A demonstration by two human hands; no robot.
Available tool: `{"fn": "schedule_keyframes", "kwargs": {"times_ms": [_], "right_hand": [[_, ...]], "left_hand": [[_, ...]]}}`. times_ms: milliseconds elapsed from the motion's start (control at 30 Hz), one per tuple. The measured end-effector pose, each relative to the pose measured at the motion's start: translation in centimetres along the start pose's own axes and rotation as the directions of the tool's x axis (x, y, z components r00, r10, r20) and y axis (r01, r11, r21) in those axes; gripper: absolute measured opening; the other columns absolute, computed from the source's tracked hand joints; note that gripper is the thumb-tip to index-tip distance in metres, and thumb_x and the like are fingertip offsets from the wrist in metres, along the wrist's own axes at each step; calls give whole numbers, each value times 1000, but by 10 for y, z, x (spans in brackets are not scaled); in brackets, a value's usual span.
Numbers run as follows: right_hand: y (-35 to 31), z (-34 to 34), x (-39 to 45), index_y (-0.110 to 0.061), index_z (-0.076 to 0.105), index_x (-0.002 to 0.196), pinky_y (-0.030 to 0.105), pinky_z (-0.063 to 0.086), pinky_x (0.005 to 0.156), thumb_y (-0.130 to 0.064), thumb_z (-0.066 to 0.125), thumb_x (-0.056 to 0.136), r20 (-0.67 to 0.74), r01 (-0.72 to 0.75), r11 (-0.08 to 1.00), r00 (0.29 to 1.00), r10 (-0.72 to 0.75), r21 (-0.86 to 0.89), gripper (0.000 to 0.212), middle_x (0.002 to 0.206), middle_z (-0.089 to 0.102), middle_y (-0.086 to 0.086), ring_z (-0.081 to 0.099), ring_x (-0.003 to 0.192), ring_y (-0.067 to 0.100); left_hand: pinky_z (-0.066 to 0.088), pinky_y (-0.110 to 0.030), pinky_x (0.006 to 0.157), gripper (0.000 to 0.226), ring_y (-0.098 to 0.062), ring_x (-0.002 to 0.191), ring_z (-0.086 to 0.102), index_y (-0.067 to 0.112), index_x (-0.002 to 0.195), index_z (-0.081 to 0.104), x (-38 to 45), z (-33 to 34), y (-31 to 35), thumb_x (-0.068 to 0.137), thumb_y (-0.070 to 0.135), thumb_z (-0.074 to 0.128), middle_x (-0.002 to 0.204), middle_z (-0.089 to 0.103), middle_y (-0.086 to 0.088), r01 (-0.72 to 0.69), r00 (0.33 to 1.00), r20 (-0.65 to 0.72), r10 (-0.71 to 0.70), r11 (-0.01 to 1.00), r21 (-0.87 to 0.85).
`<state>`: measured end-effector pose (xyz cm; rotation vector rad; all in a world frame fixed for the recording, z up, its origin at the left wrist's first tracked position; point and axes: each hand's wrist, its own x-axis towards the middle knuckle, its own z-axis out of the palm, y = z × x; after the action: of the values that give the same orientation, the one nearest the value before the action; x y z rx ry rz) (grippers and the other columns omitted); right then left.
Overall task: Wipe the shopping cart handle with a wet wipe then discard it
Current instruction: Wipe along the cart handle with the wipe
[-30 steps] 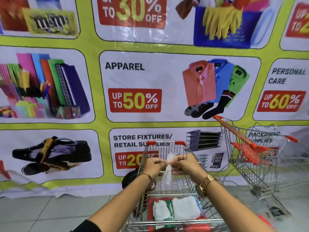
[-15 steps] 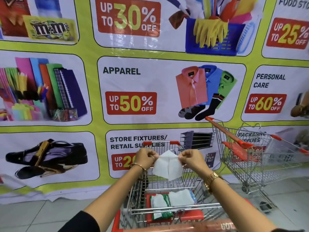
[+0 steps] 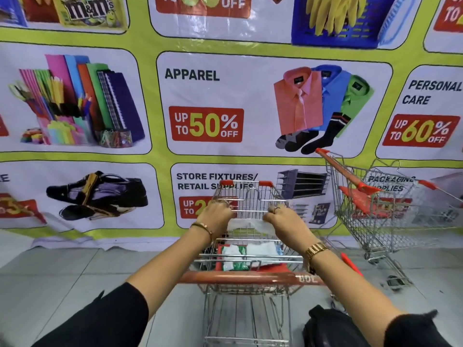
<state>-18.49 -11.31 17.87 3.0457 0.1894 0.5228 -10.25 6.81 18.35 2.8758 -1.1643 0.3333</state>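
A wire shopping cart (image 3: pixel 250 196) stands in front of me, its red-orange handle (image 3: pixel 240 278) running across below my forearms. Above the cart basket, my left hand (image 3: pixel 216 217) and my right hand (image 3: pixel 284 222) each pinch one end of a white wet wipe (image 3: pixel 248 225), which is stretched flat between them. The wipe hangs well above the handle and does not touch it. On the red child seat lies a wet wipe pack (image 3: pixel 246 255), white and green.
A second wire cart (image 3: pixel 380 209) with red trim stands to the right, close to mine. A printed sale banner (image 3: pixel 225 96) covers the wall straight ahead. A black bag (image 3: pixel 330 326) sits low at the right. Grey floor tiles (image 3: pixel 75 276) spread to the left.
The bunched wipe was unfolded, then pulled out flat between both hands, which moved apart. The view tipped down, bringing the cart handle into sight.
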Motion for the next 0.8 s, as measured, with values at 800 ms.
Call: {"fn": "schedule_keyframes", "kwargs": {"times_ms": [800], "right_hand": [[-35,24,-112,-15,65,99,35,43,77,-36,43,91,87,-86,971,994,68,221,31,100,59,3,53,91,22]], "left_hand": [[40,-37,94,58,-21,113,51,18,113,64,-126,36,26,86,54,27,128,56,-3,-97,983,171,64,977,190]]}}
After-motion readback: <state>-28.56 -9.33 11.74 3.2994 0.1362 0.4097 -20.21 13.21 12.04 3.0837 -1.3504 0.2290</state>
